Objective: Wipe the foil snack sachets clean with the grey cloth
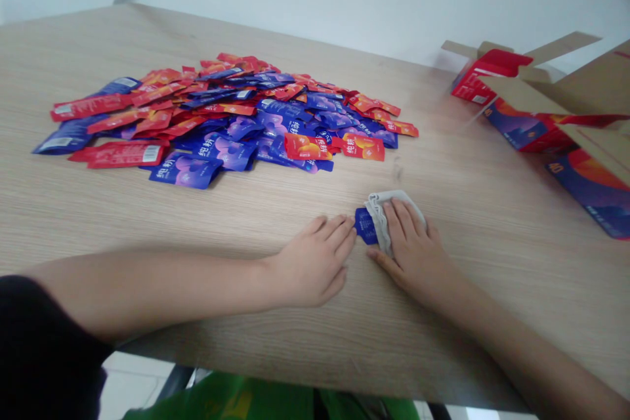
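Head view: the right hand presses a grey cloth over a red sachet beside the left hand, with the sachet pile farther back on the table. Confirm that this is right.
Not quite: the sachet under the grey cloth is blue, not red, as the head view shows. The rest stands: the right hand presses the cloth over it beside the left hand, and the sachet pile lies farther back on the table.

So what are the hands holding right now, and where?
Nothing is gripped. The right hand presses a grey cloth flat over a blue sachet; the left hand fingertips touch the sachet's exposed left edge.
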Tool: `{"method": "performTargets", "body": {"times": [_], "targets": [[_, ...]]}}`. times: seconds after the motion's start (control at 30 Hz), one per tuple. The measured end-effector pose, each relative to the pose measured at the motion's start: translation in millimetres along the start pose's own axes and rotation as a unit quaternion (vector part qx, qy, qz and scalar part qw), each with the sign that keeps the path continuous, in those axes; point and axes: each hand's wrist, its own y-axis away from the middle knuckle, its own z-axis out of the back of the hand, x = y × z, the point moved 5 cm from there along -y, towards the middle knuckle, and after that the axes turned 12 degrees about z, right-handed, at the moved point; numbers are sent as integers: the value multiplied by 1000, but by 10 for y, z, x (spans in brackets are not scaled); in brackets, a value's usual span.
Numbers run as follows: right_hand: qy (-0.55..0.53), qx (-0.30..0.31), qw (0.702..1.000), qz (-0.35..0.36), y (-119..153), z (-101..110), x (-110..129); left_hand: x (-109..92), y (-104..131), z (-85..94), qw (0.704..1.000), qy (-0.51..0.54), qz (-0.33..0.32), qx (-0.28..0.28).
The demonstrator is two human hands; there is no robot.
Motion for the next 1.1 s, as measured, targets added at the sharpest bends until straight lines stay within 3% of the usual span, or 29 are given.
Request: {"method": "performTargets", "body": {"times": [0.23,0.47,1.1], "targets": [[-10,-16,998,61,-103,78,233,3,-3,-10,1000,-3,-3,-14],[-11,-25,998,49,-138,102,321,-1,-7,-6,1000,-2,-5,-13],[28,-5,999,-35,60,23,-75,0,8,-4,1000,4,-4,-5]]}}
